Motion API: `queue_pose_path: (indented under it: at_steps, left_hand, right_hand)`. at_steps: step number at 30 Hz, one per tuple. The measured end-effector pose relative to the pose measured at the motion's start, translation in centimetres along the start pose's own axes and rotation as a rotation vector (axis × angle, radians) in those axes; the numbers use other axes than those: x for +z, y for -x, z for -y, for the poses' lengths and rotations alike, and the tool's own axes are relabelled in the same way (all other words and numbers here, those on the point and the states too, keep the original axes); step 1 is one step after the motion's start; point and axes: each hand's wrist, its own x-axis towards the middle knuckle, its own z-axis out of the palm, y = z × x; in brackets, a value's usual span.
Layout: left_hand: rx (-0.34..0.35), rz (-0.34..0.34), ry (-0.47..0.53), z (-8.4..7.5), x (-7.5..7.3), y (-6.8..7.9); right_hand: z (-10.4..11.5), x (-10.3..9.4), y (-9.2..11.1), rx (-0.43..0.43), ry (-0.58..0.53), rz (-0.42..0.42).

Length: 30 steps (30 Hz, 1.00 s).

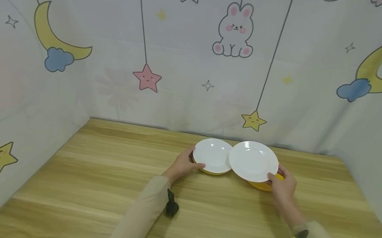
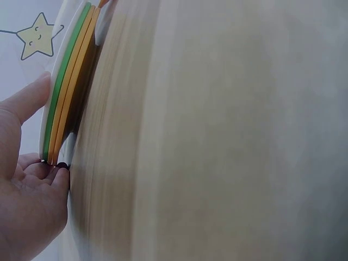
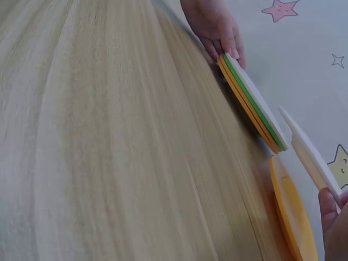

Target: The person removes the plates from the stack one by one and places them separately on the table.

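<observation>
My left hand [image 1: 184, 164] grips the near left edge of a stack of plates, thumb on the rim and fingers low at the side. A white plate [image 1: 212, 155] tops the stack; below it the left wrist view shows a green plate [image 2: 58, 103] and orange plates [image 2: 73, 81]. In my right hand [image 1: 283, 187] is another white plate [image 1: 253, 161], pinched at its right edge and held tilted in the air, beside the stack. Beneath that plate, a yellow-orange plate [image 3: 291, 209] lies on the table, mostly hidden in the head view.
The wooden table [image 1: 112, 173] extends left, right and in front of the plates. Behind it hangs a pale curtain [image 1: 177, 109] printed with stars, moons and a rabbit, with similar cloth at both sides. A small dark camera [image 1: 171, 207] is strapped to the left wrist.
</observation>
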Motion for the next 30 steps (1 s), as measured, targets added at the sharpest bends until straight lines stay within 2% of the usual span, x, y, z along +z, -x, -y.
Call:
queue_pose_path:
  at_steps: [11, 19, 30]
  left_hand:
    - [-0.015, -0.004, -0.006, 0.2, 0.1, -0.1]
    - [-0.005, -0.007, 0.002, 0.2, 0.1, -0.2]
    - [-0.011, 0.005, -0.011, 0.2, 0.0, -0.1]
  right_hand:
    - [0.1, -1.8, -0.2, 0.030, -0.024, -0.071]
    - [0.1, -3.8, -0.9, 0.136, -0.087, -0.155]
    - [-0.3, -5.9, -1.9, 0.159, -0.135, -0.251]
